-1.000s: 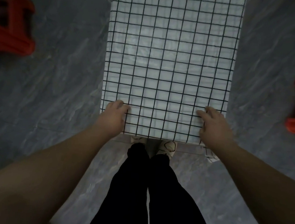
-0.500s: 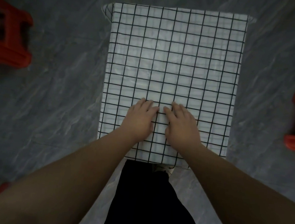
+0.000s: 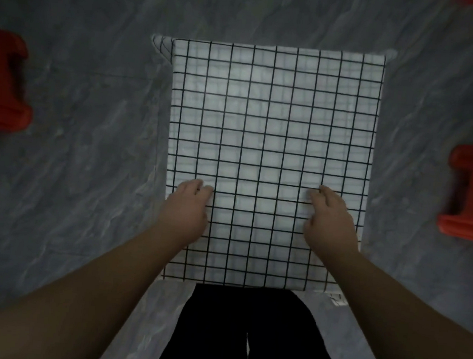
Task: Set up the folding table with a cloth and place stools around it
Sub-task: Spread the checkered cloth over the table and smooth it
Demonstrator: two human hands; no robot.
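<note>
A white cloth with a black grid (image 3: pixel 271 130) covers the whole folding table, hanging a little over its edges. My left hand (image 3: pixel 186 212) lies palm down on the cloth near the left edge, fingers relaxed. My right hand (image 3: pixel 330 224) rests flat on the cloth near the right edge. A red stool (image 3: pixel 0 81) stands on the floor to the left of the table. Another red stool (image 3: pixel 471 194) stands to the right, cut off by the frame edge.
Grey marbled floor (image 3: pixel 76 136) surrounds the table on all sides. My legs in black trousers (image 3: pixel 247 337) stand right at the table's near edge.
Both hands slid apart from the middle of the cloth toward its left and right edges. The view has tipped, so the table's far edge sits lower in frame.
</note>
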